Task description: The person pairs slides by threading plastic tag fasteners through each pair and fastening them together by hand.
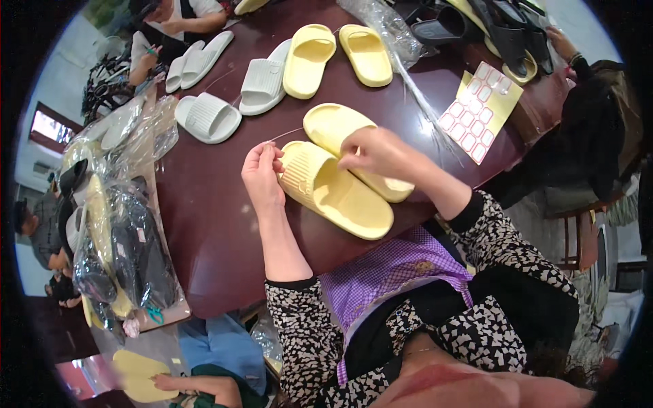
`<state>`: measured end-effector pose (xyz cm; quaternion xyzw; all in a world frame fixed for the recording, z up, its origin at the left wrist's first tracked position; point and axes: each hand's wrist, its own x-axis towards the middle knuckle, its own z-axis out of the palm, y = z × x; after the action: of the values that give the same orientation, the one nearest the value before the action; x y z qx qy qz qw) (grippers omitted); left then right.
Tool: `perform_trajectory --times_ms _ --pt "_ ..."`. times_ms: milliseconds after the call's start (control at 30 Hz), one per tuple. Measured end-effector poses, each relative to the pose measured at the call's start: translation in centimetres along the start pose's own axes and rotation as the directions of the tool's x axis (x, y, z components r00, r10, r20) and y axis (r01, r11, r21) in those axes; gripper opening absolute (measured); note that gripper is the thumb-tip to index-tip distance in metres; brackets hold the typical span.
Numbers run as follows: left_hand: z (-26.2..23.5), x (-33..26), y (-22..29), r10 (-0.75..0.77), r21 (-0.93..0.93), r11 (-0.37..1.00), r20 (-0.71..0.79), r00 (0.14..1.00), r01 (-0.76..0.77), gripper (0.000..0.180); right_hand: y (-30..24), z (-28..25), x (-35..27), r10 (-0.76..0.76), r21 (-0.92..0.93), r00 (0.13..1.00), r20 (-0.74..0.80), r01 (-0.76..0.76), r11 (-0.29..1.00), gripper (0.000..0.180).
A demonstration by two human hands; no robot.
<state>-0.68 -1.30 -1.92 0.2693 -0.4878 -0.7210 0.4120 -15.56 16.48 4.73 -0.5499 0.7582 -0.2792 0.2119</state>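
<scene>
Two pale yellow slide slippers lie side by side in front of me on the dark red table point(224, 224). The nearer slipper point(360, 207) has a ribbed strap, and its toe end is beside my left hand point(264, 178). The fingertips of that hand are pinched together at a thin strand point(289, 133), which runs toward the farther slipper point(330, 126). Above the pair, my right hand point(382, 158) is closed with curled fingers, covering part of the farther slipper. Whatever it holds, if anything, is hidden.
Beyond are more yellow slippers point(310, 61) and white ones point(207, 117). A sheet of red-edged labels point(479, 112) lies at the right, near clear plastic wrap point(388, 30). Bagged dark slippers point(139, 245) stand at the left. Other people sit around the table.
</scene>
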Motion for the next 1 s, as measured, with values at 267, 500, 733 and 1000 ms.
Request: perform_trajectory --times_ms 267,500,733,1000 --pt "-0.2 -0.1 0.0 0.01 0.039 0.999 0.04 0.999 -0.011 0.009 -0.6 2.4 1.4 0.113 -0.04 0.992 -0.046 -0.115 0.993 0.031" --pt "0.7 -0.3 0.8 0.086 0.028 0.996 -0.115 0.99 -0.083 0.01 1.8 3.0 3.1 -0.008 -0.145 0.972 -0.236 -0.027 0.989 0.02" --pt "-0.8 0.0 0.7 -0.01 -0.028 1.0 -0.25 0.968 0.003 0.013 2.3 -1.0 6.4 -0.144 -0.065 0.888 -0.436 0.128 0.99 0.015" --pt "-0.7 0.2 0.4 -0.064 0.032 0.997 -0.177 0.982 0.071 0.014 4.6 -2.1 8.8 -0.034 0.098 0.868 -0.495 0.095 0.991 0.015"
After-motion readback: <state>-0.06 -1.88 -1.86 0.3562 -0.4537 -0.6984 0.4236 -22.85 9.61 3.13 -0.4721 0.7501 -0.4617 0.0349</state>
